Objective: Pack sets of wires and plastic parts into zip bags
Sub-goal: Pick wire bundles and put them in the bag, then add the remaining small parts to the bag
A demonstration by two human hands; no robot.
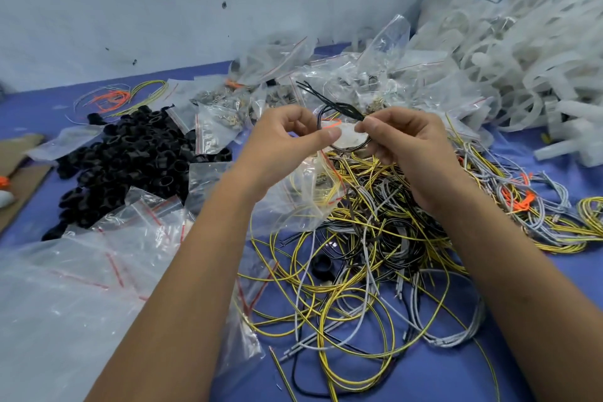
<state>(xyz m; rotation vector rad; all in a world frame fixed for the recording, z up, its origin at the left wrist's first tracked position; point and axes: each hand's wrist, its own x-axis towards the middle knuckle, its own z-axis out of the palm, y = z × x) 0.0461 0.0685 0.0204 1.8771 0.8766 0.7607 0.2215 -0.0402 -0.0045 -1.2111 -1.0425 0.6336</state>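
Two forearms are reaching up from the bottom edge, and I am looking between them at a tangle of yellow, grey and black wires (368, 258) too many to count, sprawling on the blue table (456, 378). One black plastic ring (323, 266) is lying loose among them. To my left, empty zip bags (98, 258) with red seal lines are piling up, overlapping so that I cannot count them. Higher up, my left hand (287, 143) is pinching the mouth of one clear zip bag (313, 192), which is hanging down over the wires with some yellow wire inside. My right hand (408, 147) is pinching a small coil of black wire (339, 111) together with a white plastic part (347, 140), just at the left thumb. Farther left, a heap of black rings (130, 160) is sitting. Behind the hands, filled bags (293, 75) are stacking up, and white plastic parts (522, 75) are heaping at far right.
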